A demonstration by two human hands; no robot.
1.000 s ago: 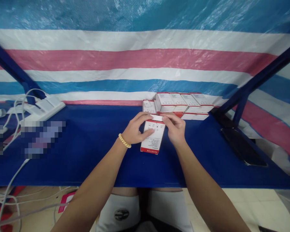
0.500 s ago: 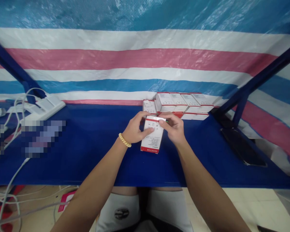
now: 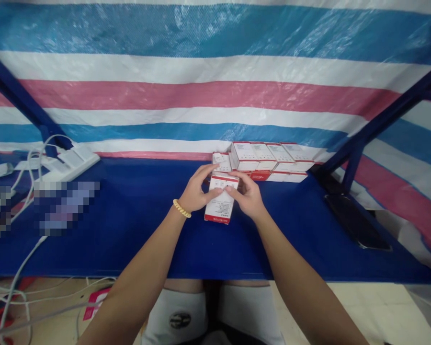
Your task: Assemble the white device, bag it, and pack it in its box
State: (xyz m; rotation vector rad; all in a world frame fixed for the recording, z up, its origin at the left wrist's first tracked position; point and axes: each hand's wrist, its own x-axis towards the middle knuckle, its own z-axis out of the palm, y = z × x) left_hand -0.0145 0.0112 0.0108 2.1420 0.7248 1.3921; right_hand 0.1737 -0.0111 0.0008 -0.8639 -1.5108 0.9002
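Observation:
A small white box with red edges (image 3: 220, 205) stands on the blue table (image 3: 129, 230) in front of me. My left hand (image 3: 196, 190), with a yellow band at the wrist, grips its left side and top. From the right, my right hand (image 3: 247, 195) holds the box, fingertips at its top flap. Just behind it, a stack of like white and red boxes (image 3: 269, 160) lies against the striped tarp, and one more small box (image 3: 221, 161) stands at the stack's left end.
A white power strip (image 3: 66, 160) with white cables (image 3: 25, 191) lies at the table's left. At the right a dark phone (image 3: 355, 220) lies flat beside a blue frame strut (image 3: 373, 124). Cables and red and white papers lie on the floor at lower left.
Both hands and the box have shifted slightly left and away from me. The right fingers have come over the box's top flap.

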